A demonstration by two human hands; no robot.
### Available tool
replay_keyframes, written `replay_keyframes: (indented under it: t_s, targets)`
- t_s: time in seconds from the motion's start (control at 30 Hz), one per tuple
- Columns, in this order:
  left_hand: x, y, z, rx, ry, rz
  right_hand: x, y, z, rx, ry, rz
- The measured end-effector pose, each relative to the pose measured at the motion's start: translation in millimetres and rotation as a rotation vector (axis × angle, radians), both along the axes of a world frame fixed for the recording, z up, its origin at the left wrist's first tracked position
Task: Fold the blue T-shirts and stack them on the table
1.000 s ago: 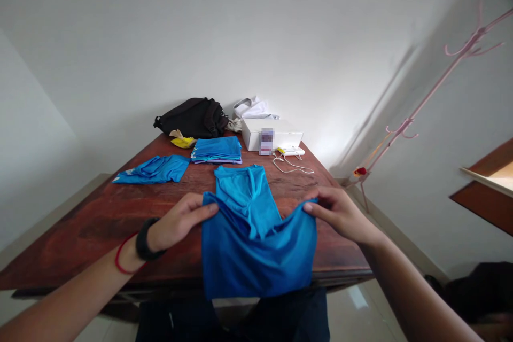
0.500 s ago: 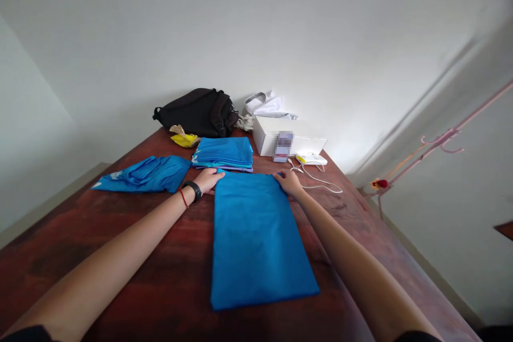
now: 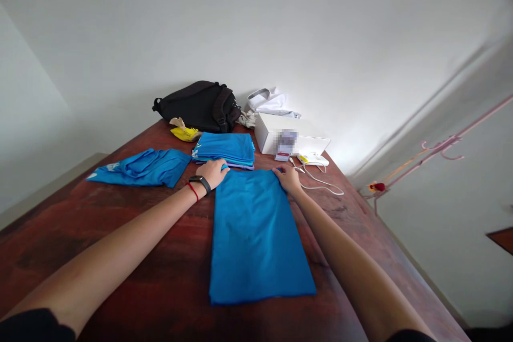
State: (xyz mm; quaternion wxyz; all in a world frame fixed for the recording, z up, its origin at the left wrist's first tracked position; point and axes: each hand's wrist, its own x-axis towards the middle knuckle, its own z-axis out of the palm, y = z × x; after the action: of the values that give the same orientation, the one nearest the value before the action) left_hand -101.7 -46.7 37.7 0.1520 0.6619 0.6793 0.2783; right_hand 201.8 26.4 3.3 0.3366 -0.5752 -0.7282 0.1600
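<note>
A long folded blue cloth (image 3: 256, 240), perhaps a garment, lies flat on the wooden table (image 3: 160, 267) in front of me. My left hand (image 3: 214, 172) pinches its far left corner, with a dark band and a red string on that wrist. At the far right corner, my right hand (image 3: 286, 177) grips the cloth between thumb and fingers. Just beyond the far edge sits a stack of folded blue cloths (image 3: 226, 148) with some white print. A crumpled blue cloth (image 3: 148, 166) is spread to the left of my left hand.
At the back are a black backpack (image 3: 196, 107), a yellow packet (image 3: 184, 132) and a white bag (image 3: 272, 100). A white box (image 3: 266, 133), a small blurred-out box (image 3: 285, 147) and a white cable (image 3: 320, 187) lie right of the stack. A pink rack (image 3: 433, 149) stands beyond the right edge.
My left hand has shifted slightly inward and up along the cloth's far edge, its back now turned more upward. Soft creases have appeared down the cloth. The right hand still holds its corner.
</note>
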Motion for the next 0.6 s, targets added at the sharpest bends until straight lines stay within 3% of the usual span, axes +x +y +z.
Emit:
replay_keyframes:
  t_s: [0.1, 0.2, 0.3, 0.37, 0.43, 0.5, 0.6]
  targets:
    - [1.4, -10.2, 5.7, 0.013, 0.173, 0.036, -4.7, -8.1, 9.0, 0.01, -0.024, -0.04]
    - [9.7, -27.4, 16.5, 0.149, 0.445, 0.08, -18.8, -32.8, 22.0, 0.164, -0.079, -0.023]
    - [29.4, -42.3, 21.0, 0.339, 0.508, -0.12, -43.3, -66.7, 27.6, 0.313, -0.207, 0.213]
    - [46.3, -46.6, 13.8, 0.366, 0.455, -0.326, -58.6, -84.4, 23.6, 0.257, -0.323, 0.343]
    - [61.5, -46.3, -1.4, 0.279, 0.42, -0.458, -67.5, -93.1, 15.5, 0.122, -0.447, 0.366]
    - [70.7, -43.4, -19.4, 0.162, 0.422, -0.475, -68.9, -93.2, 7.2, 0.002, -0.548, 0.359]
    - [71.0, -37.2, -38.6, 0.094, 0.435, -0.411, -62.3, -83.2, 0.3, -0.047, -0.6, 0.387]
